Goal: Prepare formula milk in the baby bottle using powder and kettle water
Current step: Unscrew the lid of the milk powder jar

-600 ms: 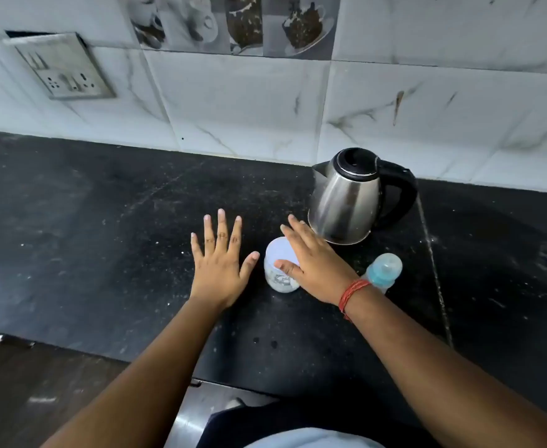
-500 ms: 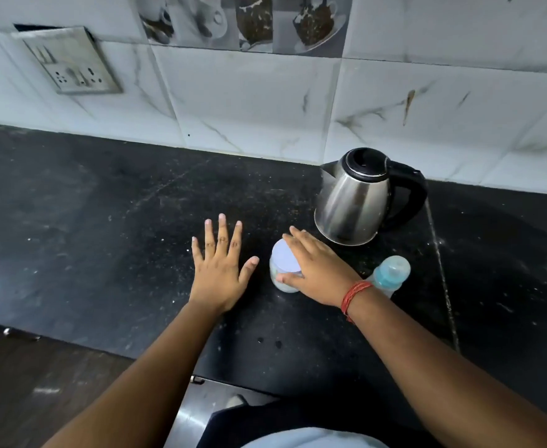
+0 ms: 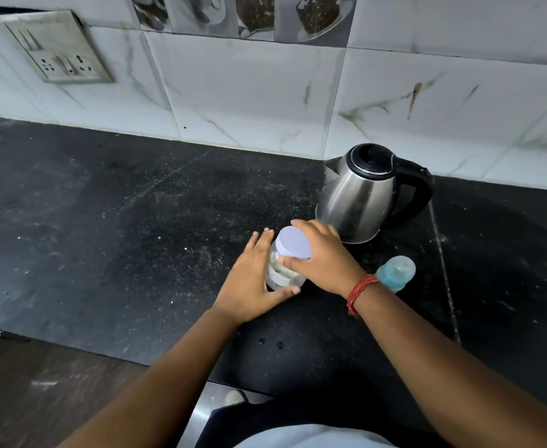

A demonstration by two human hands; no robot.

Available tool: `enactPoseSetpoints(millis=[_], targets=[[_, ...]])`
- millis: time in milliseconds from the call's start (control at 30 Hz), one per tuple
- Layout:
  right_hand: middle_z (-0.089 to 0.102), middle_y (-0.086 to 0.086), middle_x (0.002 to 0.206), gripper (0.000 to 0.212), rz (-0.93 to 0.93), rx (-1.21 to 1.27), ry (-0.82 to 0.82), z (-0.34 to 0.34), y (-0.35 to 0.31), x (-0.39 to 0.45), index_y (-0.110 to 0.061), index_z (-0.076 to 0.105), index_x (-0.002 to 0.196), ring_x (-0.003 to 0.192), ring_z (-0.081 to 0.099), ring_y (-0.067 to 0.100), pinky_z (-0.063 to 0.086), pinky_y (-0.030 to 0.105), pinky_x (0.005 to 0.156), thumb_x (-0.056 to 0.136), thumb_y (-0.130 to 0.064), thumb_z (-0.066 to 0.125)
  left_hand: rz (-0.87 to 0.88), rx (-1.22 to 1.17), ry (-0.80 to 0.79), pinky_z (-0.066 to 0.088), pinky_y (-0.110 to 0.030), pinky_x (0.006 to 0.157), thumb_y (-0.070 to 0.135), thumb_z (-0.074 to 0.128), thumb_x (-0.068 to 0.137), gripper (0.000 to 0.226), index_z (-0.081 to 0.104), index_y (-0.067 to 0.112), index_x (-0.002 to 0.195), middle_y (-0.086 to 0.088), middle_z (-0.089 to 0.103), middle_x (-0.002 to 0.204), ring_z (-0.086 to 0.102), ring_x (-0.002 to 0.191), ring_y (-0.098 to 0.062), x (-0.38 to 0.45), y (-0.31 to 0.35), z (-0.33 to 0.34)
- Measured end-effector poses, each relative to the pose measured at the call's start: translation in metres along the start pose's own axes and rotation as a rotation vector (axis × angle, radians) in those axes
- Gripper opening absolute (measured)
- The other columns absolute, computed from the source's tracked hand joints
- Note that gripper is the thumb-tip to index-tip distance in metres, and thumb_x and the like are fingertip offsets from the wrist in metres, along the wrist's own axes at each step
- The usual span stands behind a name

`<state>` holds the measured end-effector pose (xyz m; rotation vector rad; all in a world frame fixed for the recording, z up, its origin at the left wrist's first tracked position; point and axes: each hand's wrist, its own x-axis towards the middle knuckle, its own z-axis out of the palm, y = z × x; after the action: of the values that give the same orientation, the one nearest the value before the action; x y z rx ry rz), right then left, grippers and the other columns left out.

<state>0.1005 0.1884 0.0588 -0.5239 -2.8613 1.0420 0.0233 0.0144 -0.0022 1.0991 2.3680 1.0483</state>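
We had both hands on the powder jar point(image 3: 285, 270), which stood upright on the black counter point(image 3: 136, 237) just in front of the steel kettle point(image 3: 359, 195). Our left hand point(image 3: 256, 279) was wrapped around the clear body of the jar, fingers behind it and the thumb across its base in front. Our right hand point(image 3: 323, 257) was curled over the pale lid point(image 3: 294, 242), thumb pressed to the near rim and fingers bent around the far rim, so both hands were closed on the jar rather than relaxed. The baby bottle point(image 3: 395, 273) with its blue cap stood just right of our right wrist, close to the kettle's base and untouched.

We judged the jar to be light, small enough for one hand to circle, and stiff. Its clear wall looked smooth, so it could slip or spin in the palm when the lid was turned; holding low and all the way round the body seemed the safest grip. We could not tell whether the wall was glass or plastic, so we thought it wise to treat it as breakable and keep it on the counter. The lid looked wide and shallow, best gripped by its rim. Loose powder inside would likely shift and spill if the jar tipped.
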Motion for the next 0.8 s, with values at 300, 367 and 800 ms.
enactPoseSetpoints(millis=[300,367,800], targets=[[0.042,0.0,0.146,0.065,0.155,0.052,-0.005,-0.002,-0.001,-0.011,-0.027,0.04,0.148,0.137,0.035,0.019,0.032,0.032,0.11,0.094,-0.06,0.052,0.02,0.0,0.032,0.055,-0.033,0.092,0.061,0.082,0.071,0.097,0.035,0.026,0.149,0.01,0.048,0.137,0.059,0.115,-0.008,0.021,0.026,0.001],[0.048,0.0,0.141,0.063,0.15,-0.044,-0.019,-0.007,0.002,-0.01,-0.025,0.046,0.14,0.13,0.047,0.021,0.041,0.037,0.104,0.092,-0.066,0.046,0.034,0.005,0.005,0.056,-0.034,0.09,0.059,0.084,0.071,0.092,0.039,0.028,0.145,0.012,0.049,0.132,0.059,0.112,-0.007,0.022,0.027,0.001],[0.065,-0.005,0.094,0.049,0.006,0.226,0.178,-0.016,0.005,0.003,-0.016,0.064,0.094,0.087,0.062,0.012,0.052,0.034,0.081,0.079,-0.061,0.05,-0.05,-0.572,-0.294,0.057,-0.052,0.097,0.029,0.09,0.071,0.074,0.05,0.013,0.132,-0.014,0.068,0.119,0.069,0.108,-0.025,0.041,0.036,-0.015]])
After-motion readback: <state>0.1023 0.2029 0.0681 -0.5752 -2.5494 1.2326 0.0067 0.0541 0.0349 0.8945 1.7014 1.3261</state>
